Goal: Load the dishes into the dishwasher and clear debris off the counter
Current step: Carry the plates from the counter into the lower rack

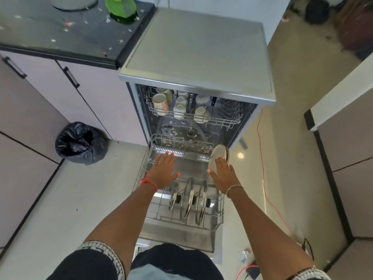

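Steel wire formed the lower rack (219, 217), which stood drawn out of the open dishwasher (197, 53) with three glass lids (188, 199) upright in it. The left hand (164, 170) reached palm-down over the rack's far left, its grip spread flat and holding nothing. The right hand (223, 174) reached out beside it, its grip open, with straight fingers lying against a beige plate (217, 153) standing on edge at the rack's right. Cups (160, 104) sat in the upper rack. Crumbs (66, 25) lay scattered on the dark surface (60, 47).
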### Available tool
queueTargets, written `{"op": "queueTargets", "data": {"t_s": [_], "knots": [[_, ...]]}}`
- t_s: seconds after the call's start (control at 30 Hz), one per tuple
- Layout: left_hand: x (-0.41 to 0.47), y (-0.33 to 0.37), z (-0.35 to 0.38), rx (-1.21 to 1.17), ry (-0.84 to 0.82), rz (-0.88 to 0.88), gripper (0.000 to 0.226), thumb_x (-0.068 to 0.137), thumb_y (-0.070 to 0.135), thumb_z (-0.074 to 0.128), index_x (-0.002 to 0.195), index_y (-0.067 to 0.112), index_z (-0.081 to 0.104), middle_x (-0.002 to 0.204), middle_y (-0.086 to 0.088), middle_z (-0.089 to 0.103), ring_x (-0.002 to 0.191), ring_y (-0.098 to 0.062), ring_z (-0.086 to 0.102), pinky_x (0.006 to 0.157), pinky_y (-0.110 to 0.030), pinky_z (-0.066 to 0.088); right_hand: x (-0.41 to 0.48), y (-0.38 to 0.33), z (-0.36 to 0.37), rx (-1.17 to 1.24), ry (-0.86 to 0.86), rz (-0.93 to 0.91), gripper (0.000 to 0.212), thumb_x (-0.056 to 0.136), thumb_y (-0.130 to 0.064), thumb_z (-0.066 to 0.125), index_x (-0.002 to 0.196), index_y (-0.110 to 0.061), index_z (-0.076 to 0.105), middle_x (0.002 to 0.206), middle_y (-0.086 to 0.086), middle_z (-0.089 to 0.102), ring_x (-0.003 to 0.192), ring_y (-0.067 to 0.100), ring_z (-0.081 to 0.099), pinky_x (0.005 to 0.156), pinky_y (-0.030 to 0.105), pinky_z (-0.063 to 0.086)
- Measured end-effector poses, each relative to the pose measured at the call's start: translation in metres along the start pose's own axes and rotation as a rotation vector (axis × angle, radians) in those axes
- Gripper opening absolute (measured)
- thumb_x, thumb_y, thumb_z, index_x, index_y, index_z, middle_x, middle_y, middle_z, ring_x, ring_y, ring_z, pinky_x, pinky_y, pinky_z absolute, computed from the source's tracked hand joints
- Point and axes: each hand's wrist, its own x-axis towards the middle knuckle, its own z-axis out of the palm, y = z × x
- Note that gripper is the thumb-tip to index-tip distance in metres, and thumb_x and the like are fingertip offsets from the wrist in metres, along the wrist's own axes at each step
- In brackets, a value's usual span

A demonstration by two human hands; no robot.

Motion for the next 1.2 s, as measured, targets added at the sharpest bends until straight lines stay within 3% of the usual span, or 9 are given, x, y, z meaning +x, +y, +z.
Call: {"op": "queueTargets", "data": {"t_s": [0.27, 0.5, 0.73, 1.03, 1.13, 1.2], "knots": [[-0.025, -0.002, -0.019, -0.037, 0.062, -0.053, 0.066, 0.098, 0.042, 0.037, 0.149, 0.010, 0.010, 0.158, -0.006, 0.004, 0.145, -0.022, -0.005, 0.116, -0.039, -0.006, -0.018, -0.011, -0.011, -0.041, 0.003, -0.038, 0.061, 0.099, -0.041, 0.028, 0.147, -0.007, 0.013, 0.157, 0.007, 0.008, 0.145, 0.020, 0.004, 0.118, 0.036, 0.009], [-0.042, -0.010, -0.036, -0.004, 0.099, -0.094, 0.067, 0.098, 0.044, 0.035, 0.150, 0.011, 0.008, 0.158, -0.006, 0.002, 0.145, -0.022, -0.005, 0.116, -0.039, -0.007, -0.026, -0.032, -0.031, -0.030, -0.026, -0.092, 0.063, 0.100, -0.041, 0.026, 0.149, -0.007, 0.005, 0.157, 0.007, -0.002, 0.145, 0.019, -0.004, 0.118, 0.034, 0.001], [-0.065, -0.033, -0.052, -0.028, 0.139, -0.104, 0.065, 0.098, 0.043, 0.035, 0.149, 0.011, 0.012, 0.158, -0.007, 0.005, 0.146, -0.022, -0.003, 0.116, -0.039, -0.007, -0.022, -0.064, -0.042, -0.051, 0.005, -0.124, 0.062, 0.100, -0.041, 0.027, 0.148, -0.007, 0.008, 0.157, 0.007, 0.000, 0.145, 0.019, -0.001, 0.117, 0.034, 0.002], [-0.086, -0.145, -0.061, 0.028, 0.163, -0.101, 0.074, 0.094, 0.057, 0.021, 0.149, 0.009, 0.010, 0.158, -0.007, 0.002, 0.145, -0.022, -0.007, 0.115, -0.039, -0.009, 0.014, -0.165, -0.027, -0.063, 0.003, -0.142, 0.063, 0.100, -0.041, 0.028, 0.148, -0.007, 0.007, 0.157, 0.007, -0.001, 0.145, 0.019, -0.003, 0.117, 0.035, 0.002], [-0.094, -0.201, -0.068, 0.053, 0.157, -0.086, 0.099, 0.070, 0.067, -0.005, 0.149, 0.010, 0.010, 0.158, -0.006, 0.001, 0.145, -0.021, -0.007, 0.116, -0.039, -0.008, 0.034, -0.215, -0.016, -0.032, 0.012, -0.124, 0.063, 0.100, -0.040, 0.028, 0.148, -0.005, 0.006, 0.157, 0.007, -0.002, 0.145, 0.019, -0.004, 0.117, 0.035, 0.002], [-0.101, -0.244, -0.076, 0.050, 0.169, -0.089, 0.105, 0.062, 0.066, -0.010, 0.149, 0.010, 0.010, 0.158, -0.005, 0.001, 0.145, -0.020, -0.007, 0.116, -0.039, -0.008, 0.049, -0.254, -0.008, -0.012, 0.023, -0.109, 0.064, 0.099, -0.041, 0.028, 0.148, -0.005, 0.007, 0.157, 0.008, -0.001, 0.145, 0.019, -0.004, 0.118, 0.036, 0.003]]}}
